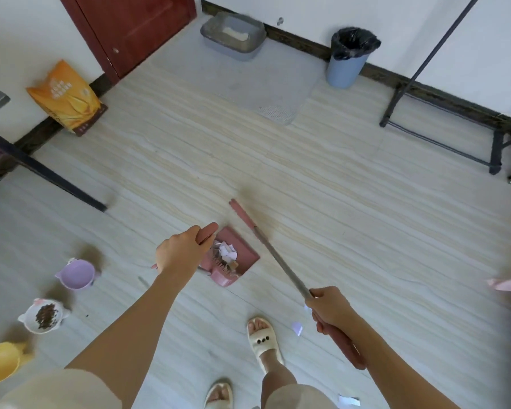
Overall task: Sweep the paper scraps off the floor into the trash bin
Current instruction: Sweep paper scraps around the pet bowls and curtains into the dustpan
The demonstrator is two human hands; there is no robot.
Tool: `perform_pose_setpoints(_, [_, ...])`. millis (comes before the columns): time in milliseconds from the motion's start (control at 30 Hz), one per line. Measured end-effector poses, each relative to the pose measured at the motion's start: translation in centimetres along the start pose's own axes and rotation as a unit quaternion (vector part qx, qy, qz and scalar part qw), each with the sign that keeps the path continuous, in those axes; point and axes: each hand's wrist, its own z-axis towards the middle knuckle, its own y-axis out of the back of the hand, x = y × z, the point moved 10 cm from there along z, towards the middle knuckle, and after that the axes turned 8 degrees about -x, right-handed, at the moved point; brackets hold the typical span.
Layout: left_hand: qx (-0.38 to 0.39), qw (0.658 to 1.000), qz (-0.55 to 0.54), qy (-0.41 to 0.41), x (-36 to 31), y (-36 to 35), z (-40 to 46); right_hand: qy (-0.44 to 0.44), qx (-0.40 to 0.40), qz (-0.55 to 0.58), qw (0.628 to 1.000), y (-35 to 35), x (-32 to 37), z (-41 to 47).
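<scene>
My left hand (177, 252) grips the pink handle of a pink dustpan (242, 255) that stands on the floor in front of me. White paper scraps (227, 250) lie inside the pan. My right hand (331, 309) grips the metal shaft of a broom (278, 258); its pink head (242, 214) sits on the floor just beyond the pan. Loose paper scraps lie near my right foot (297, 328) and at the bottom edge (348, 401). A blue trash bin (348, 64) with a black liner stands against the far wall.
A grey litter tray (233, 36) and mat (266, 84) lie by the red door. An orange bag (65, 98) leans on the left wall. Purple (77, 274), white (43, 315) and yellow (2, 361) bowls sit at left. A black rack frame (443, 143) stands at right.
</scene>
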Motion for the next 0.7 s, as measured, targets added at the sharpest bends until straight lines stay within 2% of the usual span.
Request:
perform_pose_setpoints(333, [-0.006, 0.983, 0.013, -0.186, -1.2, 0.9, -12.3, -0.086, -0.152, 0.163, 0.971, -2.1, -13.9, -9.7])
perform_pose_setpoints(700, [-0.01, 0.951, 0.014, -0.307, -5.1, -1.6, -22.2, -0.259, -0.253, 0.311, 0.879, -2.1, -33.3, -20.9])
